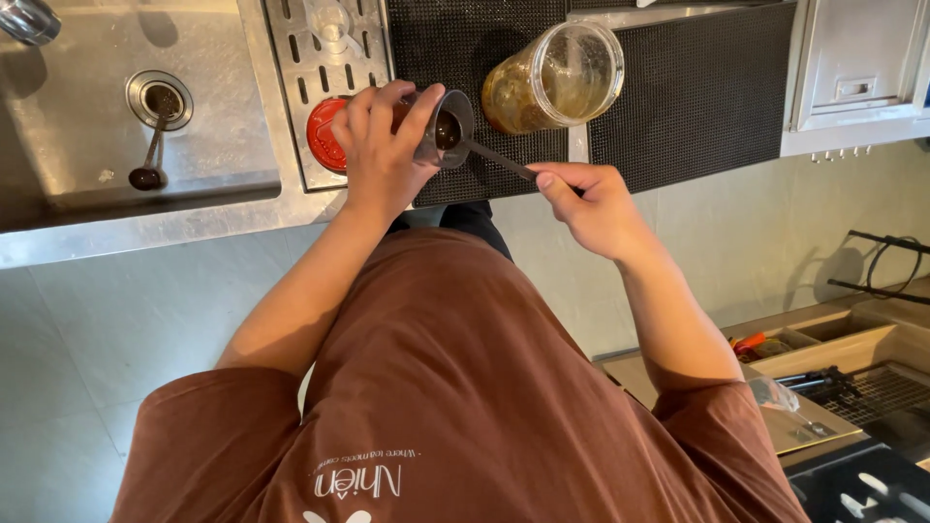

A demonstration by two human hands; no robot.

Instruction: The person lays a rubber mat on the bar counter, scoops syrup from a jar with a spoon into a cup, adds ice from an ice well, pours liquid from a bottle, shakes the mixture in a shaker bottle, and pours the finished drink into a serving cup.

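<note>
Head view, looking down at a counter edge.

Left hand (383,145) clasped around a small jar (441,131), tipped so its mouth faces the right hand; dark contents show inside the opening. Right hand (591,203) pinching the end of a long dark spoon (494,158), thumb on top.

Key relation: the spoon's long axis runs on a slant from the right hand's fingertips up and across into the jar mouth. Its bowl end lies inside the jar, or at least at the rim; the tip is hidden, so depth cannot be told. The jar sits between the two hands, gripped by the left, reached by the right only through the spoon.

Just beyond the right hand, near the jar's mouth: a large clear jar (552,77) lying tilted on a black mesh mat (697,97), amber-brown residue inside, mouth open.

Under the left hand's knuckles: a red lid (323,136) resting on a slotted metal drain tray (291,58). Well off to the left hand's outer side: a steel sink (77,116) with a second spoon (150,165) lying by the drain.
</note>
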